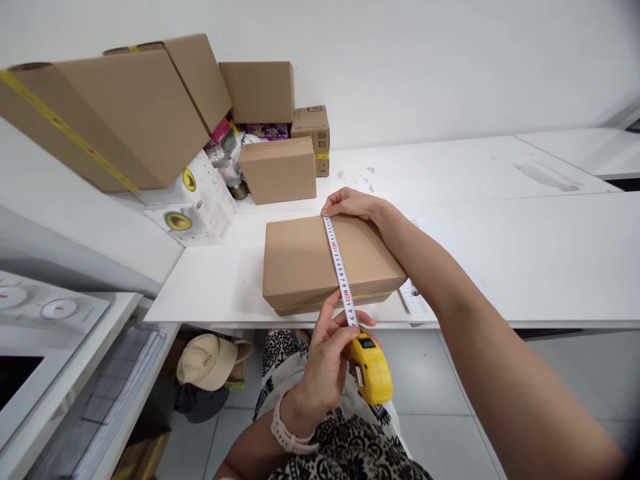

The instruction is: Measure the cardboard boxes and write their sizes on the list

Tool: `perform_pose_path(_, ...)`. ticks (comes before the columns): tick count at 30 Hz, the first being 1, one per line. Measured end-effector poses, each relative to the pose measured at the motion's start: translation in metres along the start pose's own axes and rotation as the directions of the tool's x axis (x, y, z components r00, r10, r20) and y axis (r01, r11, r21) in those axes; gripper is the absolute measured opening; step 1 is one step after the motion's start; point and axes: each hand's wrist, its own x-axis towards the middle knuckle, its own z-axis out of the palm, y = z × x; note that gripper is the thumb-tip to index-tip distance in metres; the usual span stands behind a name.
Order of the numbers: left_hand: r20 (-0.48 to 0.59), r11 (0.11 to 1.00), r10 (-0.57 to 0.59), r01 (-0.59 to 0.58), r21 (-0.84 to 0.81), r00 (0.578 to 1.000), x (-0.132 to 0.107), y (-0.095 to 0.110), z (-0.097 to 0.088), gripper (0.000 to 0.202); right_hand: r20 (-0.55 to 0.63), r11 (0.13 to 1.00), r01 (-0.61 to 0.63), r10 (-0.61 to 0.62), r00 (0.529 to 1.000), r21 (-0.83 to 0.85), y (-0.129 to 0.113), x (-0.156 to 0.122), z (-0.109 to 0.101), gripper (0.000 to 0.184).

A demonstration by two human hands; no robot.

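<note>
Wristband (pixel 287 433) of pale pink rubber sits nearest, on the left hand (pixel 325 357). That hand is curled almost closed, thumb and fingers pinching the tape (pixel 340 267) just where it comes off the near edge of the box. Right below the pinch is the case (pixel 371 370), a chunky yellow plastic block with a dark window on top. It is out past the table edge, above grey floor tiles.

The tape is a narrow white band with black numbers and a few red ones, and it runs flat and straight across the lid of the cardboard box (pixel 300 260). The box is low, flat and rectangular, of plain matte brown card, with a thin yellow strip along its near side. It lies at the front edge of the smooth white table (pixel 500 253), with a printed sheet (pixel 415 300) beside its right corner.

The right hand (pixel 353 203) is at the box's far edge, fingers bent down and closed on the tape's end, holding it against the rim. Farther back by the wall stand more brown boxes (pixel 277 170), some leaning.
</note>
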Motion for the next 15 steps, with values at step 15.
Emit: perform_pose_path(15, -0.106, 0.996, 0.076, -0.072, 0.045, 0.991, 0.0087, -0.0040, 0.0075, 0.052, -0.016, 1.000, -0.020, 0.020, 1.000, -0.002, 0.0012, 0.0036, -0.0001, 0.040)
